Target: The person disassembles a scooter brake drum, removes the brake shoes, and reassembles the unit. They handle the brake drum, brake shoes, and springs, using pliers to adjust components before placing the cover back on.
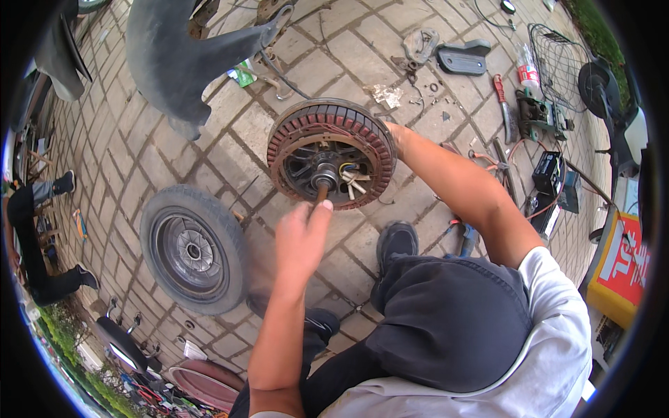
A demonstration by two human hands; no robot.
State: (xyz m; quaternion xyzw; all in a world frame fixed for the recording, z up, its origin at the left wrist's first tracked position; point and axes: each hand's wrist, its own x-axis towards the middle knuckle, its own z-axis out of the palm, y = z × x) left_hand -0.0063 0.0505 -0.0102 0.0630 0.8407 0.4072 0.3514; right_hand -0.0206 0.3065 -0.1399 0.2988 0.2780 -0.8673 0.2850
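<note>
A hub motor stator (387, 167) stands tilted toward me, with dark core teeth and reddish copper windings round its rim. A bearing (325, 175) sits at its centre, and a rusty axle (323, 192) sticks out of it. Beside the bearing are white connectors (354, 182) with coloured wires. My left hand (301, 233) is closed round the near end of the axle, thumb on top. At the stator's right rim is my right hand (392, 134), its fingers hidden behind the rim. To the left lies a wheel with a tyre (155, 247).
A grey plastic fender (164, 63) lies at the upper left. On the brick paving at the right are a red-handled knife (503, 104), a green metal vise (540, 115) and a black footrest-like part (463, 57). A blue-handled tool (467, 238) lies near my knee. Another person's legs (52, 279) show far left.
</note>
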